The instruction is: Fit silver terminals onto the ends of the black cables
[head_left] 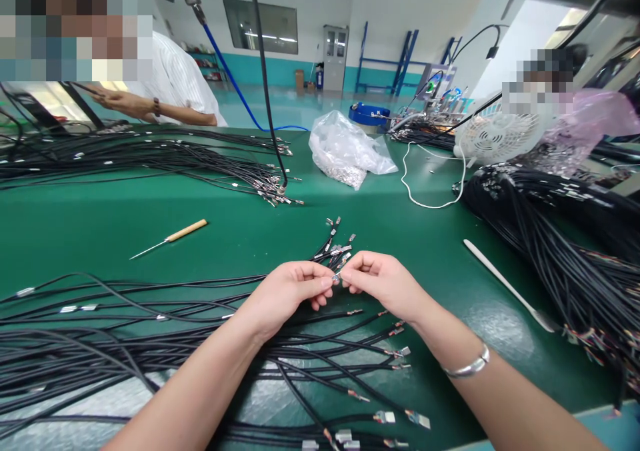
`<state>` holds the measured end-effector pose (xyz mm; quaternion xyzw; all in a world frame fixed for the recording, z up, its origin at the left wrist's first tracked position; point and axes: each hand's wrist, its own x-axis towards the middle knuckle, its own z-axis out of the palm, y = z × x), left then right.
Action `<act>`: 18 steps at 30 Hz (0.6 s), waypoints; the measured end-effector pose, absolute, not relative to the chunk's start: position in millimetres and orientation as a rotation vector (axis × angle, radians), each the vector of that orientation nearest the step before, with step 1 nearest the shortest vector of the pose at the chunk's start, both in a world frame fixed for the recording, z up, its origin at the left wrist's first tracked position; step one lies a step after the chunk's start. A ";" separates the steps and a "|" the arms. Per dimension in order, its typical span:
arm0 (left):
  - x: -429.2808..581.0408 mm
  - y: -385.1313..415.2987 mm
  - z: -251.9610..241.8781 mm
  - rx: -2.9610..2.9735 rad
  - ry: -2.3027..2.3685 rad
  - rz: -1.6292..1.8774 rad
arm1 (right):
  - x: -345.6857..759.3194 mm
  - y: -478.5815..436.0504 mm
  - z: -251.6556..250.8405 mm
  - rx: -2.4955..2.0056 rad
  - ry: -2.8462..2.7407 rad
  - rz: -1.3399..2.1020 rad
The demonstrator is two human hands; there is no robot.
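Note:
My left hand [293,290] and my right hand [383,279] meet over the green table [100,224], both pinched on a small metal connector [336,276] at the end of a black cable. Just beyond my fingertips lies a fan of cable ends with metal terminals [336,246]. Under my forearms spreads a bundle of black cables [100,344], with more terminal ends [395,351] near my right wrist, which wears a silver bracelet.
A wooden-handled awl [173,238] lies to the left, a white spatula tool [505,284] to the right. More cable piles sit at far left [150,154] and right [560,238]. A plastic bag of parts [347,151], a white fan [495,138] and two other people are at the back.

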<state>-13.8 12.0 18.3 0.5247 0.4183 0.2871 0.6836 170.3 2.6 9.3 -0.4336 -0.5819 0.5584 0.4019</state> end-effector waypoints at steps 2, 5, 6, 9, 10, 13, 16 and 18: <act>-14.0 11.9 17.7 1.172 0.934 0.661 | 171.3 3.0 7.6 -1.091 -1.461 1.419; -14.4 12.4 15.9 1.153 0.916 0.718 | 171.5 4.4 4.7 -1.091 -1.444 1.476; -14.5 12.6 15.3 1.147 0.909 0.733 | 170.7 4.7 4.0 -1.093 -1.442 1.499; -14.8 13.5 13.6 1.146 0.892 0.748 | 166.1 4.8 3.2 -1.103 -1.433 1.550; -15.0 13.8 13.1 1.146 0.887 0.748 | 164.4 4.6 3.2 -1.107 -1.427 1.554; -15.5 14.5 11.6 1.124 0.881 0.744 | 160.9 3.6 4.0 -1.120 -1.418 1.529; -15.6 14.8 11.4 1.081 0.882 0.734 | 161.0 3.0 5.1 -1.112 -1.419 1.517; -15.6 14.5 12.2 1.059 0.873 0.728 | 161.9 3.0 5.7 -1.098 -1.428 1.525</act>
